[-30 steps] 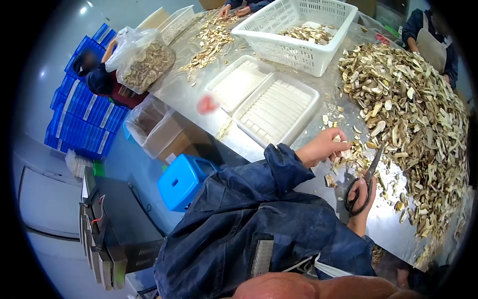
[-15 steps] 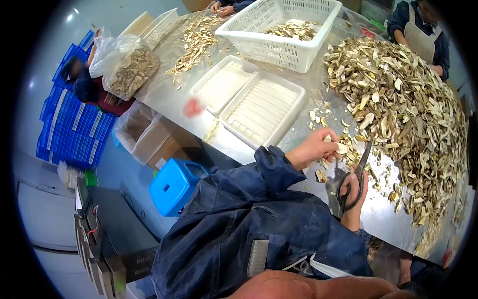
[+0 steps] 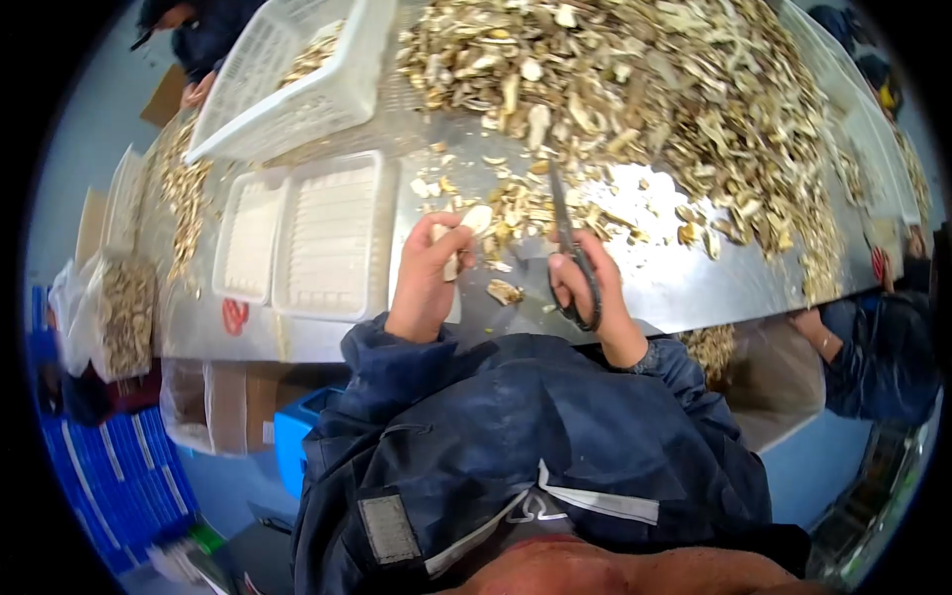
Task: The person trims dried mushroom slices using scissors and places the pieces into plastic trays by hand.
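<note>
Between the fingertips of my left hand (image 3: 428, 266) is a pale dried mushroom slice (image 3: 477, 219). My right hand (image 3: 600, 297) grips a pair of dark scissors (image 3: 564, 223), its fingers in the handle loops and the blades pointing away from me. The blades look closed together. Small cut pieces (image 3: 526, 208) lie scattered on the metal table just beyond both hands. One brownish chunk (image 3: 505, 292) rests on the table between my hands. Past them rises a large heap of dried mushroom slices (image 3: 635, 79).
Two white ridged trays (image 3: 332, 238) sit left of my left hand. Behind them stands a white perforated crate (image 3: 268, 109) with slices inside. A red item (image 3: 235, 315) lies near the table edge (image 3: 327, 347). Other people work at the far left and right. A blue stool (image 3: 302, 436) stands below.
My view has swung to the right and levelled, so the heap now lies ahead. Both hands keep hold of the slice and the scissors.
</note>
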Available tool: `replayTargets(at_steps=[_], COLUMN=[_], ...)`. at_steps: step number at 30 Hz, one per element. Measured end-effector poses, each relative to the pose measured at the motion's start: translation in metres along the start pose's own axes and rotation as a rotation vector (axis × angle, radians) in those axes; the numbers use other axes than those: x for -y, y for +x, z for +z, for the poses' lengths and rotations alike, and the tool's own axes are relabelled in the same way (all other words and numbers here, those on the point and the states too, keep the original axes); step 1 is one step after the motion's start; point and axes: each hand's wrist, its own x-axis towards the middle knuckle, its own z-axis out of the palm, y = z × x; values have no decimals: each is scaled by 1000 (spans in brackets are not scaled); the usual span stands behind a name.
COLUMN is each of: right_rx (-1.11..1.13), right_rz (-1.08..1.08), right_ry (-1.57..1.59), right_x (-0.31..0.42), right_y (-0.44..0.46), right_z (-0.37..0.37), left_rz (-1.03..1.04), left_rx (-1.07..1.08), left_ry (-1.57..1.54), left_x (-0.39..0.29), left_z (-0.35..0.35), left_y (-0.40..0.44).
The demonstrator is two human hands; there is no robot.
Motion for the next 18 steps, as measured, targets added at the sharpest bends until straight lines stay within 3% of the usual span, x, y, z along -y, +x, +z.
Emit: replayTargets(at_steps=[10, 18], right_rx=[147, 124], right_rz=[47, -100], right_ry=[-745, -792], right_x=[57, 44], right_y=[-34, -35], right_z=[12, 16], left_rz=[21, 12], left_rx=[-45, 42], left_ry=[-61, 12], left_x=[-2, 12], left_z=[37, 27], left_y=[-22, -28])
